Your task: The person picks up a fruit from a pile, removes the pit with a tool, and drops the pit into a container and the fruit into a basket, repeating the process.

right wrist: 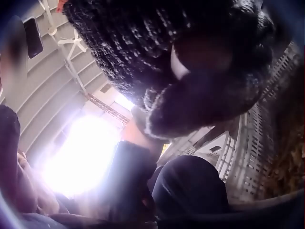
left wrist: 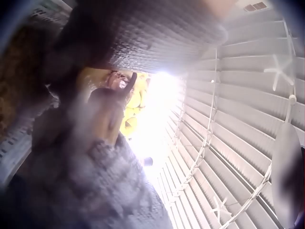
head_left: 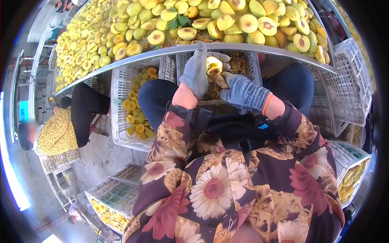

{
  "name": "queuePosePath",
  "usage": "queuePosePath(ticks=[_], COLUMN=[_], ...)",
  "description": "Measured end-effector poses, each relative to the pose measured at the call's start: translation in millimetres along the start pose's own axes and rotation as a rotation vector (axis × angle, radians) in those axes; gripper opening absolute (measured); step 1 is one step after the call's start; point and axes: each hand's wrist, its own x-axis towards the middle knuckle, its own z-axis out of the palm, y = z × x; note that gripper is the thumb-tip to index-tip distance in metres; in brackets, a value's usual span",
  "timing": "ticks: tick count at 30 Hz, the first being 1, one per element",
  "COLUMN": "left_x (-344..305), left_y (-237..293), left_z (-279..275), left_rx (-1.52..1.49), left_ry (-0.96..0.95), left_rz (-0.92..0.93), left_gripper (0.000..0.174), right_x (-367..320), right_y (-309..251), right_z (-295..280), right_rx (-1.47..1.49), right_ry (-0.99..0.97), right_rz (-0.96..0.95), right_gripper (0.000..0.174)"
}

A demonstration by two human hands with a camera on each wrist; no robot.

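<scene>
My left hand [head_left: 196,75], in a grey glove, holds a halved yellow peach [head_left: 214,65] just under the metal table edge. My right hand [head_left: 245,92], in a blue-grey knitted glove, grips the wooden handle of a small pitting knife [head_left: 220,81] against the fruit. In the left wrist view the knife's dark curved blade [left wrist: 130,83] stands out beside the cut flesh. Glove fabric [right wrist: 119,52] fills the top of the right wrist view and hides the fingertips. Below both hands sits a white crate [head_left: 255,69] with brownish scraps in it.
Halved peaches cover the metal-edged table [head_left: 174,50] ahead. A white crate [head_left: 118,109] of cut peaches stands left of my knees. White crates [head_left: 350,83] are stacked at the right. Another person [head_left: 58,129] sits at the far left.
</scene>
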Motion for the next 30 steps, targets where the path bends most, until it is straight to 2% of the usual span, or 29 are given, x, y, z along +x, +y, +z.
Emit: queuePosePath(ticks=[2,5,8,11,14,17,19,21,23,24,26,28,29,30], left_x=[3,9,9,7,3,2,4,2,-17,-19,-10,-6,-9,-13], left_y=[6,0,-5,-17,-20,-30,-39,-42,-4,-1,-15,-13,-5,3], left_z=[2,-1,-1,-4,1,3,7,6,19,19,16,11,4,-1], left_rx=[-0.080,-0.120,-0.252,-0.262,-0.411,-0.632,-0.742,-0.266,0.784,0.876,0.461,-0.108,-0.468,-0.823], left_ry=[0.020,0.018,0.099,0.117,0.190,0.243,0.269,0.306,0.322,0.368,0.351,0.302,0.261,0.214], left_rz=[-0.119,-0.082,-0.121,-0.009,-0.009,0.006,0.049,0.235,0.514,0.607,0.598,0.412,0.220,0.018], left_gripper=[0.072,0.070,0.066,0.058,0.049,0.034,0.028,0.026,0.026,0.034,0.033,0.032,0.032,0.032], right_x=[1,1,3,2,2,9,10,12,13,11,6,4,1,-6], right_y=[3,12,5,12,9,15,16,20,27,27,24,32,36,39], right_z=[3,12,11,19,19,17,15,16,19,18,12,10,10,10], right_rx=[-0.196,-0.415,-0.459,-0.568,-0.650,-0.676,-0.647,-0.633,-0.640,-0.625,-0.586,-0.563,-0.550,-0.544], right_ry=[0.071,0.258,0.263,0.435,0.488,0.461,0.589,0.711,0.818,0.862,0.956,1.038,1.076,0.968], right_rz=[-0.089,-0.174,-0.050,-0.149,-0.121,-0.102,-0.191,-0.267,-0.339,-0.365,-0.416,-0.496,-0.533,-0.493], right_gripper=[0.038,0.038,0.034,0.026,0.021,0.038,0.026,0.024,0.027,0.031,0.042,0.042,0.042,0.034])
